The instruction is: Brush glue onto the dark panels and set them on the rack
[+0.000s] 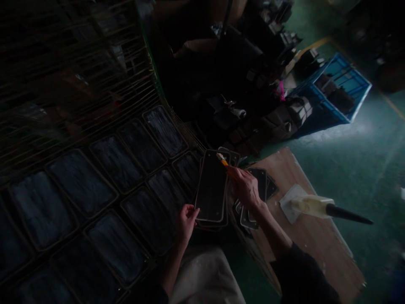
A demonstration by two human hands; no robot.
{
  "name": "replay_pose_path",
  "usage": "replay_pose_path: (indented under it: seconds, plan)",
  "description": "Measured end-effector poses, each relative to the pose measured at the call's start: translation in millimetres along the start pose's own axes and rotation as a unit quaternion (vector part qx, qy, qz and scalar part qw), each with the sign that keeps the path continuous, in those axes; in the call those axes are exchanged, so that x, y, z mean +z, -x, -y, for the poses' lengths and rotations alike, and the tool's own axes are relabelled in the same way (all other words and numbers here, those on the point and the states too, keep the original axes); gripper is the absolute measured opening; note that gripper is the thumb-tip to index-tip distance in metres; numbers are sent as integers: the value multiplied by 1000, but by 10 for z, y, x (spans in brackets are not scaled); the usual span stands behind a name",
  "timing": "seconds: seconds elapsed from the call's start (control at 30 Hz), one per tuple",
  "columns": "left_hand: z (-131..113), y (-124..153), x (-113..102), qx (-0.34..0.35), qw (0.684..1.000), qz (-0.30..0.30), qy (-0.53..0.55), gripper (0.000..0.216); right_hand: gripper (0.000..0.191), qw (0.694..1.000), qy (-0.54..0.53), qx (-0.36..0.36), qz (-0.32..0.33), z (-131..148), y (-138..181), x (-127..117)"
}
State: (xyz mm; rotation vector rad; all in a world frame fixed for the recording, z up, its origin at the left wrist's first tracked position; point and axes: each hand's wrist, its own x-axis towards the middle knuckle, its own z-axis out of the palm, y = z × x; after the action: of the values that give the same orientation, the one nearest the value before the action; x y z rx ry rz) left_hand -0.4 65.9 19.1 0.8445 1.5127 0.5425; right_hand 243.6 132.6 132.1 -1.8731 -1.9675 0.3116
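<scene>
My left hand (186, 220) grips the near left corner of a dark rectangular panel with a pale rim (211, 185), the top one of a small stack. My right hand (246, 185) is closed on an orange-handled brush (225, 163) whose pale tip rests near the panel's far edge. More dark panels (259, 190) lie fanned out under and beside my right hand on a wooden board (303, 236).
A wire rack (95, 185) at the left holds several dark panels laid in rows. A white bottle with a black nozzle (322, 207) lies on the board. Blue crates (341, 88) and stacked dark parts stand beyond, on a green floor.
</scene>
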Motion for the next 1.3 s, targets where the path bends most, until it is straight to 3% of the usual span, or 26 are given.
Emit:
replay_pose_path:
  seconds: [0.33, 0.67, 0.77, 0.87, 0.97, 1.17, 1.3]
  plan:
    - [27, -29, -19, -24, 998, 4, 57, 39, 28, 998, 52, 33, 27, -126, 127, 81]
    - [-20, -24, -34, -36, 996, -2, 84, 35, 23, 986, -28, 38, 157, 502, 1100, 22]
    - [15, -28, -42, -29, 995, 4, 94, 36, 21, 977, -67, 33, 202, 689, 1243, 28]
    - [33, -30, -49, -37, 994, 10, 99, 37, 20, 972, -104, 34, 210, 705, 1115, 39]
    - [36, -24, -50, -48, 994, 15, 98, 37, 21, 978, -116, 36, 171, 523, 771, 43]
    - [50, -4, -22, -47, 992, 8, 114, 39, 24, 998, -49, 30, 40, 9, -7, 30]
    - [41, -5, -10, -54, 992, 1, 113, 40, 25, 999, -1, 17, 37, -151, -190, 113]
